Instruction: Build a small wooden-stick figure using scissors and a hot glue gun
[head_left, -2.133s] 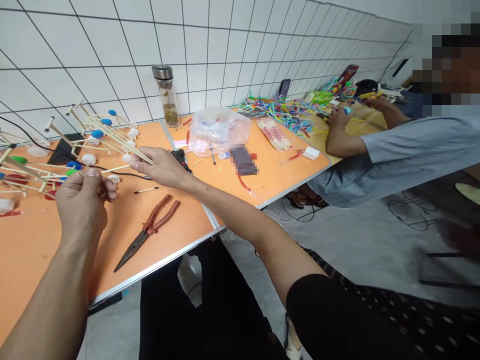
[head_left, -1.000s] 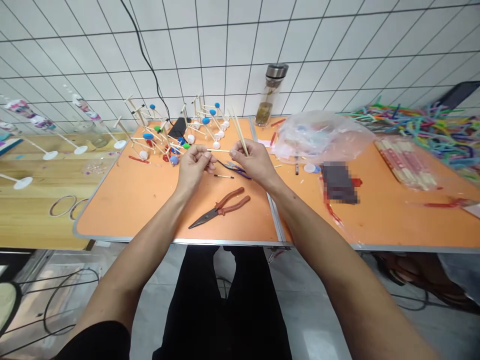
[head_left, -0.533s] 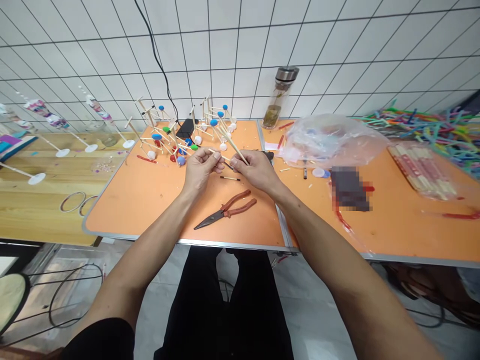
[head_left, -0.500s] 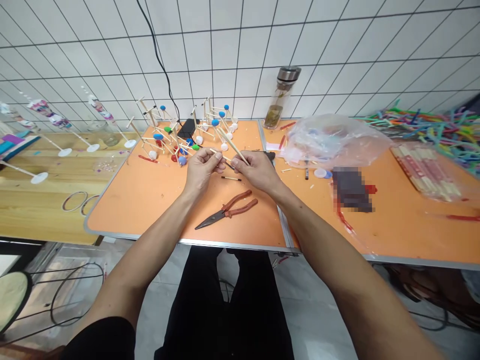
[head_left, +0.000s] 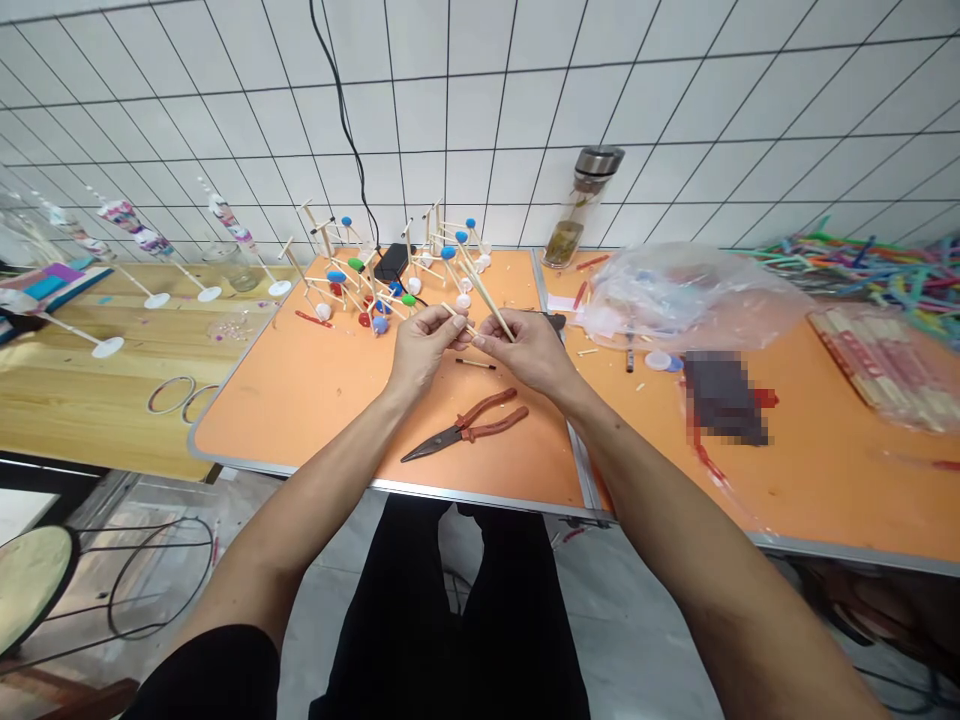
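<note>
My left hand (head_left: 420,348) is closed, pinching a short thin wooden stick (head_left: 455,317) between thumb and fingers. Just beside it, my right hand (head_left: 534,352) is closed around long wooden sticks (head_left: 486,288) that slant up and away to the left. The fingertips of both hands nearly meet over the orange table (head_left: 300,410). Below them lies a short stick with black ends (head_left: 475,364). Closer to the table's front edge rest pliers (head_left: 469,428) with red-brown handles, jaws pointing left. Behind the hands stand frames of wooden sticks (head_left: 337,285) joined with blue, red, green and white balls.
A glass bottle (head_left: 574,215) stands by the tiled wall. To the right lie a crumpled plastic bag (head_left: 690,295), a blurred-out dark object (head_left: 724,395), packed sticks (head_left: 877,365) and colourful strips (head_left: 877,275). A wooden table (head_left: 97,400) with decorated stands adjoins on the left.
The view has turned slightly left, so everything sits further right in the picture. Between the hands, a dark sliver visible earlier is no longer seen. Both hands keep their grips.
</note>
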